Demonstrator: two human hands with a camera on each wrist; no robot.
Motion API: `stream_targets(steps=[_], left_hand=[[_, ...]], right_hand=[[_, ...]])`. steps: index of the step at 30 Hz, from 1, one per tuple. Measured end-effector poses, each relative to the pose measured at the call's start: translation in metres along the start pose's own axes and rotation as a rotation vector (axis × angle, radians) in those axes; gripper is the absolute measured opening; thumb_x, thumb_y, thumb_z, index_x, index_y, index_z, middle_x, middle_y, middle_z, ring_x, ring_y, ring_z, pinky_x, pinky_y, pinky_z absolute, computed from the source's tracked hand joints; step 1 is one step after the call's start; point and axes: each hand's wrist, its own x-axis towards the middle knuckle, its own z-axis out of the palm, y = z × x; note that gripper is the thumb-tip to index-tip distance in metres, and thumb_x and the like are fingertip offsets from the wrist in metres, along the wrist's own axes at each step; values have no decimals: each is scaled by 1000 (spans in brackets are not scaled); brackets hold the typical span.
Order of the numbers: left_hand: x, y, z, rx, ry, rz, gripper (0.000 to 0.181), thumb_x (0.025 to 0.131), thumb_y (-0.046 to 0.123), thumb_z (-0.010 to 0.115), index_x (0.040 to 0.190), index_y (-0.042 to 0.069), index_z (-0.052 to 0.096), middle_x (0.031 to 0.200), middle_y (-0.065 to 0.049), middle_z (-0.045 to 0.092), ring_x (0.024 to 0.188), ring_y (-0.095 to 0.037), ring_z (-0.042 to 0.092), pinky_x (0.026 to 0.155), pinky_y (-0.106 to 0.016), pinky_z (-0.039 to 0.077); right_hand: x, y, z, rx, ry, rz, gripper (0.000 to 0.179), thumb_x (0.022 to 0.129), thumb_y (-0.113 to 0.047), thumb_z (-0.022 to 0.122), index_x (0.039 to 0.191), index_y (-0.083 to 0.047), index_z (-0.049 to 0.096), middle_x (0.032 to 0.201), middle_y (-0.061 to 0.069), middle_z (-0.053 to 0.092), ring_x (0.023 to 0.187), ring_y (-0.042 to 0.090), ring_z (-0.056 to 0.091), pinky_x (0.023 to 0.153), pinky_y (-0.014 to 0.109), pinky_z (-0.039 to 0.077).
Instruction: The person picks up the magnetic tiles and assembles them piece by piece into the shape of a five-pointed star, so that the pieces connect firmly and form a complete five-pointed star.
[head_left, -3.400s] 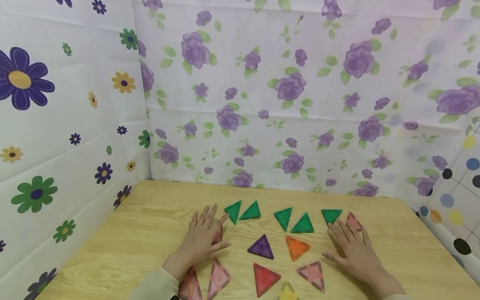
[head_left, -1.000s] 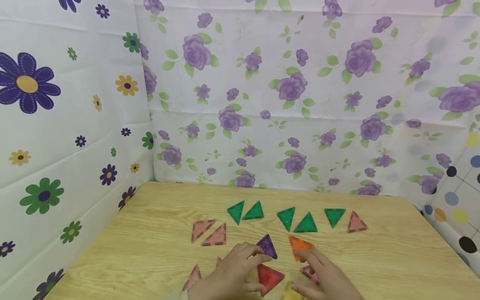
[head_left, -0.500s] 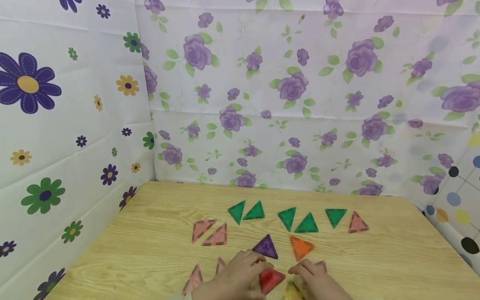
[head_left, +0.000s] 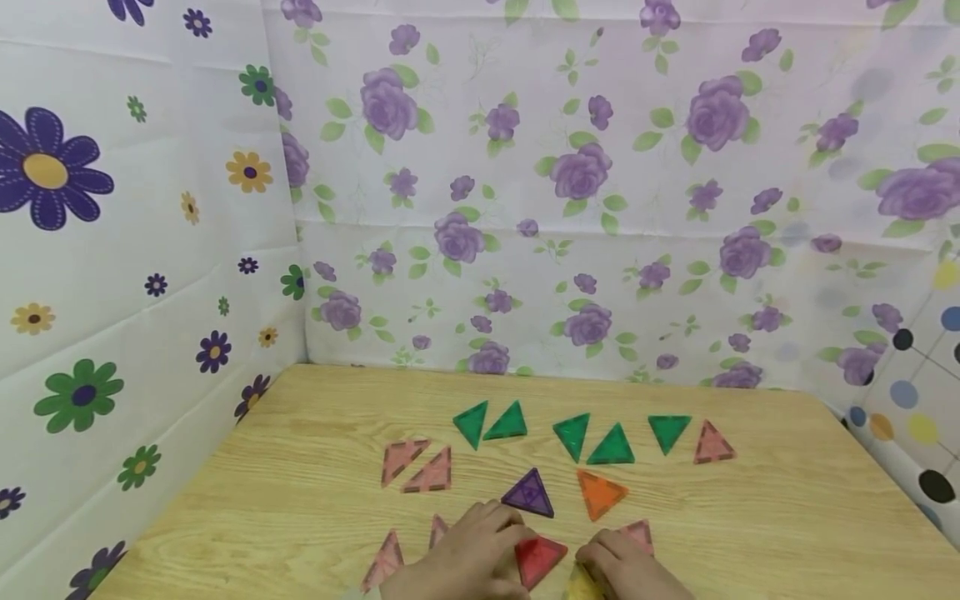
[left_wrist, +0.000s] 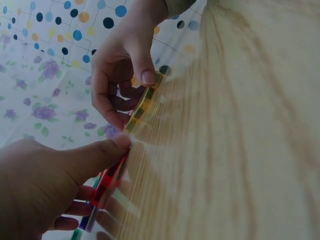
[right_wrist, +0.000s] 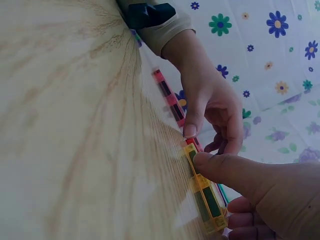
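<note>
My left hand point(head_left: 472, 554) curls over the left side of a red triangular magnetic tile point(head_left: 542, 560), its thumb and fingers at the tile's edges. My right hand point(head_left: 633, 571) pinches a yellow triangular tile point(head_left: 583, 583) just to the right, partly under its fingers. In the left wrist view, the yellow tile point(left_wrist: 145, 102) lies low along the table between the right thumb and fingers, with the red tile point(left_wrist: 107, 182) beside the left hand point(left_wrist: 45, 180). From the right wrist, the yellow tile point(right_wrist: 205, 192) shows edge-on under the right thumb, close to the red tile's corner.
Beyond the hands lie a purple triangle point(head_left: 531, 493) and an orange triangle point(head_left: 600, 493). Several green triangles point(head_left: 611, 446) form a back row, with a pink triangle point(head_left: 714, 443) at its right end. More pink triangles point(head_left: 431, 471) lie left, and one pink tile point(head_left: 640, 535) sits behind the right hand.
Both hands have come inward from the outer tiles to the red and yellow ones. The right hand has closed onto the yellow tile, uncovering the orange one; the last half second shows little movement.
</note>
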Motion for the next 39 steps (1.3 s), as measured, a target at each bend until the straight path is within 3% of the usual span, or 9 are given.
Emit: stream_targets(steps=[5,13,27,32,39], left_hand=[[-1,1,1,25,-12,-18,53,83,59,63,120,21,64,111,8,57,103,-7,51,91,-24,46],[-3,2,2,38,-16,-18,52,86,61,59,120,21,64,102,11,54,94,-3,48,85,-21,45],[-1,9,0,87,-50,-17,56,88,61,55,122,17,62,110,7,57,106,-9,52,94,-27,46],[0,15,3,98,-22,-2,58,88,59,56,127,16,60,114,4,58,107,-10,53,93,-28,47],[4,23,9,38,40,-2,54,93,53,54,129,13,60,117,2,60,108,-12,55,91,-28,48]], right_hand=[[0,-1,1,-11,11,-11,48,86,-54,64,106,-12,67,97,-7,58,86,0,54,70,22,51],[2,-4,-3,23,-72,75,55,85,-60,62,111,-12,68,100,-5,59,87,1,54,69,22,50],[3,-10,2,-1,0,86,46,88,-53,62,108,-13,71,98,-8,60,84,1,55,67,21,50],[4,-13,2,-18,-7,120,49,87,-57,60,109,-14,71,98,-8,61,85,4,57,69,23,51],[4,-14,1,-36,-39,169,52,88,-59,58,111,-14,70,101,-7,62,89,10,59,71,26,52]])
